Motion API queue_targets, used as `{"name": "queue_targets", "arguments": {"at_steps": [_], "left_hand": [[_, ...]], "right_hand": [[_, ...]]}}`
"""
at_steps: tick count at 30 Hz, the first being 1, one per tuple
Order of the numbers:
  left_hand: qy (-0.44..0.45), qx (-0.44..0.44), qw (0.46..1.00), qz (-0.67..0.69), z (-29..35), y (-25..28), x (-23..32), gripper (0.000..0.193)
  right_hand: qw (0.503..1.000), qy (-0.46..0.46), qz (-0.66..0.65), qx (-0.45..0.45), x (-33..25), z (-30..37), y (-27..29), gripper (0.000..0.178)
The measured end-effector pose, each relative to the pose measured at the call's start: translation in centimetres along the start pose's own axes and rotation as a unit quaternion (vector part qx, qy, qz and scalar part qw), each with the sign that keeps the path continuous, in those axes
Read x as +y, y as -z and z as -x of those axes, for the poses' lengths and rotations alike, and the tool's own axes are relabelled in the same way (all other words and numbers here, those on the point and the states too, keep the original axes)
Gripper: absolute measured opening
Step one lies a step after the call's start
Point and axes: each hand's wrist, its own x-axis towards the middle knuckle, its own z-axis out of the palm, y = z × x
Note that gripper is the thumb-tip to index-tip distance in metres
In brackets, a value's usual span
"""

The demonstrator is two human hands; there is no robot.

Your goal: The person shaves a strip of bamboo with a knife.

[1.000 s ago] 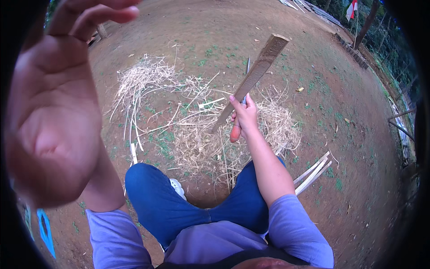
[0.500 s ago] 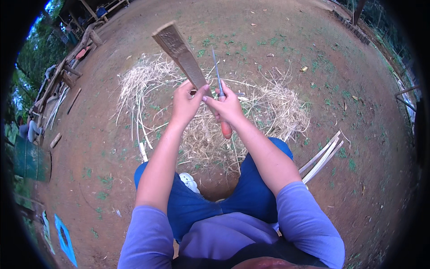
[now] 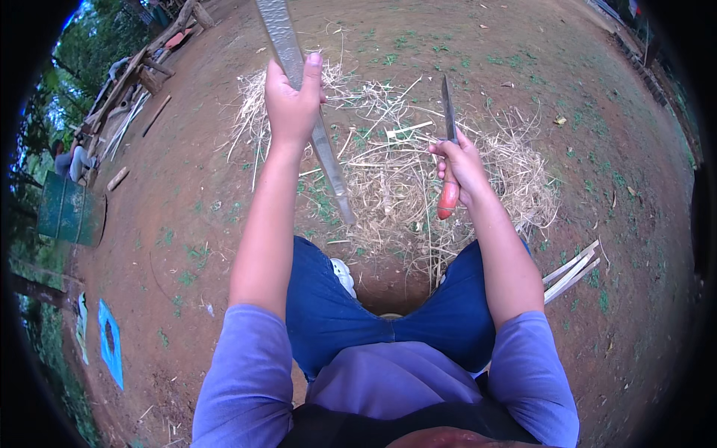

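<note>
My left hand (image 3: 293,101) is closed around a long flat strip (image 3: 326,153) that looks like split bamboo. The strip slants from the upper edge of the view down to a narrower end above the shavings, in front of my knees. Farther right, my right hand (image 3: 464,166) grips a knife (image 3: 448,104) by its red-orange handle, the dark blade pointing up and away from me. Knife and strip are apart. Beneath both hands lies a loose heap of pale shavings (image 3: 388,190), and part of the knife's handle is hidden by my fingers.
Pale split strips (image 3: 573,270) lie on the dirt by my right knee. To the left are a green drum (image 3: 71,209), a short log (image 3: 117,178) and a blue sheet (image 3: 110,345). People (image 3: 81,158) sit beyond the drum, near a log railing (image 3: 123,89).
My hands have moved apart: the left went up along the strip, the right went right with the knife. The strip's lower end now shows, and the view has shifted left.
</note>
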Motion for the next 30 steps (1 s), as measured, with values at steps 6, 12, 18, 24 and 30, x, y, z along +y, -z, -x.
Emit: {"name": "queue_targets", "arguments": {"at_steps": [6,12,18,24,30], "left_hand": [[0.084,-0.152,0.942,-0.288,2.5,-0.8,-2.4,0.035],[-0.012,-0.276,0.895,-0.351,8.9,3.4,-12.5,0.035],[0.046,-0.372,0.824,-0.425,9.3,1.8,-13.1,0.046],[0.034,-0.412,0.814,-0.408,8.5,2.5,-15.2,0.044],[0.075,-0.427,0.819,-0.376,7.3,4.2,-16.2,0.049]], "right_hand": [[0.978,-0.073,0.193,-0.02,2.7,-2.8,0.9,0.074],[0.867,-0.268,0.404,-0.119,11.7,-3.7,4.6,0.054],[0.802,-0.373,0.458,-0.086,14.3,-2.4,9.2,0.032],[0.981,-0.146,0.106,0.075,4.9,-3.1,5.7,0.075],[0.998,0.003,0.069,-0.012,0.7,-1.9,3.0,0.052]]}}
